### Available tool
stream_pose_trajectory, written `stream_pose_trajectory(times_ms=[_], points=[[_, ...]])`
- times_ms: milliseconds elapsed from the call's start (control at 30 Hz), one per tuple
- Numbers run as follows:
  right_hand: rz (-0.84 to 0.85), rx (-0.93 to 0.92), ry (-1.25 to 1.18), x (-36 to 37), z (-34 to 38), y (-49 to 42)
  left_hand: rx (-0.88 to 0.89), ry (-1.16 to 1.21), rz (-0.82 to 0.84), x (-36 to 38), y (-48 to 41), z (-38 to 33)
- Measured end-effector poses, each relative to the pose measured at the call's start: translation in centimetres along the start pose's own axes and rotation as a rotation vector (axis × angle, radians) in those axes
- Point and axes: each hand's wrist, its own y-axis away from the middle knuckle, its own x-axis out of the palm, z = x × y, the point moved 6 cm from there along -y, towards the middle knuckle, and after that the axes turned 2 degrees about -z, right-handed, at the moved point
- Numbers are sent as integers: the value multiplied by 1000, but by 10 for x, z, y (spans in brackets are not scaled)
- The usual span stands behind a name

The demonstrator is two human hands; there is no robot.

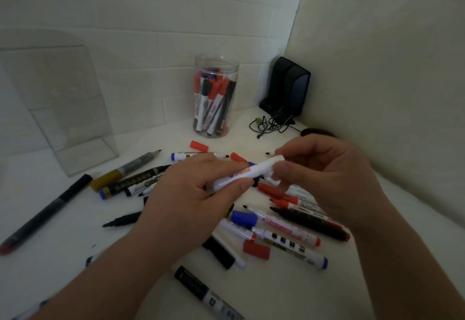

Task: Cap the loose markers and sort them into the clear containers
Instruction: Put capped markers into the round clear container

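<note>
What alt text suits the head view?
Left hand and right hand hold a white marker above loose markers and caps on a white table. Behind stand a jar of markers and a clear box.

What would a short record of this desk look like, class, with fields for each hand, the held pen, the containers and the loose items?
left hand: grips the lower end of the white marker
right hand: pinches its upper end
capped: cannot tell
round jar: upright, holds many markers
clear box: stands at the left, by the wall
loose markers: scattered on the table, several uncapped
red cap: lies loose near the jar
</note>
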Motion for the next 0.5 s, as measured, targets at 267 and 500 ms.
stream_pose_trajectory(times_ms=[267, 500], points=[[159, 32, 112, 9, 5, 4, 121, -123, 51, -4, -2, -1], [138, 208, -52, 14, -5, 1, 210, -254, -17, 0, 2, -3]])
